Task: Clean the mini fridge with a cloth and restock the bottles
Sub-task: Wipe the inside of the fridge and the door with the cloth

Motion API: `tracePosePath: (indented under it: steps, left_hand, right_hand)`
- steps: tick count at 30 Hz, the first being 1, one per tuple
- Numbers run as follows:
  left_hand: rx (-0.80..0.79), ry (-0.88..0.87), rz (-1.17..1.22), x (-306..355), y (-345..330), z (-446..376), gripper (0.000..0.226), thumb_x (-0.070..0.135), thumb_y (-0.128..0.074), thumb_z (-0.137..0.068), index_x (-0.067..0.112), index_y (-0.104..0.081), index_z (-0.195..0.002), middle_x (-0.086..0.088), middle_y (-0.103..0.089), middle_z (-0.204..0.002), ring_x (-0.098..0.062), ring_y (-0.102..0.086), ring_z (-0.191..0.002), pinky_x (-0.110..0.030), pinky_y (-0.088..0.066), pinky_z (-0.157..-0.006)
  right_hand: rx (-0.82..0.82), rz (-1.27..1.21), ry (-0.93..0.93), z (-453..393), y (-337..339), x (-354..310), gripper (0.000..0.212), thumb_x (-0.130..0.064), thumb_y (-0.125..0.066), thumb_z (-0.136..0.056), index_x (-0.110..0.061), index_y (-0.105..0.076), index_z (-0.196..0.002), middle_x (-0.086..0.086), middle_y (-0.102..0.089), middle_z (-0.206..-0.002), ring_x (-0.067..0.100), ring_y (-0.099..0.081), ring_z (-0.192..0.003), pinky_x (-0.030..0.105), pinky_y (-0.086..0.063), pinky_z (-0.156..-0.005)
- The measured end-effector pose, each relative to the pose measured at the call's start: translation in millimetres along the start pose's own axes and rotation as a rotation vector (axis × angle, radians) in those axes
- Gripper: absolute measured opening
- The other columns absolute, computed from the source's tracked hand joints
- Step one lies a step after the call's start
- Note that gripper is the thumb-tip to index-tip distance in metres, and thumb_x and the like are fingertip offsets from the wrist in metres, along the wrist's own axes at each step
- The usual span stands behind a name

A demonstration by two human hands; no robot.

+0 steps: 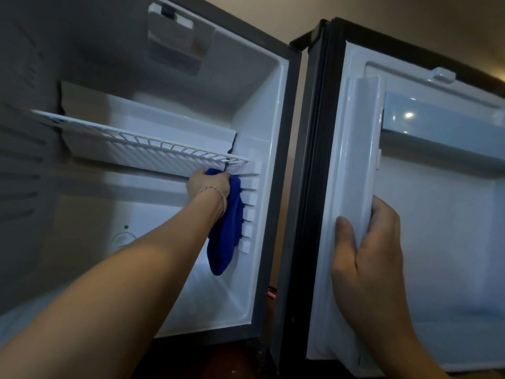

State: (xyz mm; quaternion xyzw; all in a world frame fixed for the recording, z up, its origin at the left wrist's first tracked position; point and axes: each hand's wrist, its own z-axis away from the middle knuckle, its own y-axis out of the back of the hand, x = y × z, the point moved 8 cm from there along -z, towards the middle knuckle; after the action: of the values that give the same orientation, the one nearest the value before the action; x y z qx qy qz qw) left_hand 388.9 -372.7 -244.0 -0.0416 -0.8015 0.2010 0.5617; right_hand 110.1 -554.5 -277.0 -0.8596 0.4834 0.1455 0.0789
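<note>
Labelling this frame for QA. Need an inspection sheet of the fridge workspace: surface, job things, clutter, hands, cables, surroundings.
Surface: mini fridge interior white, no bottles inside; floor looks wet or glossy.
Job's things: blue cloth against the right inner wall at the shelf-slot ridges, just under the wire shelf. Door open, its shelves bare. Bottles: nothing seen.
Clutter: nothing seen.
Hands: left hand grips the cloth; right hand grips the door's inner edge.
Cables: a reddish bit low between fridge and door, cannot tell what.
Surroundings: beige wall behind.
</note>
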Motion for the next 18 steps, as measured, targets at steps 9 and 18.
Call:
tracePosePath:
  steps: [9, 18]
  left_hand:
    - [-0.060, -0.081, 0.195, 2, 7, 15, 0.050, 0.028, -0.079, -0.080, 0.018, -0.056, -0.123, -0.005, -0.065, -0.114, -0.023, -0.063, -0.100, -0.040, -0.055, -0.095]
    - [-0.196, -0.178, 0.185, 26, 5, 60, 0.064, 0.025, -0.081, -0.079, 0.023, -0.039, -0.128, -0.003, -0.058, -0.121, -0.019, -0.060, -0.105, -0.034, -0.052, -0.091]
  right_hand:
    - [-0.021, -0.010, -0.013, 0, 0, 0, 0.035, -0.018, -0.053, -0.101, -0.017, -0.044, -0.135, -0.006, -0.045, -0.115, -0.015, -0.049, -0.099, 0.008, -0.038, -0.079]
    - [-0.024, -0.016, -0.007, 0, 2, -3, 0.036, -0.018, -0.052, -0.101, -0.015, -0.045, -0.135, -0.008, -0.043, -0.115, -0.007, -0.049, -0.091, 0.014, -0.039, -0.080]
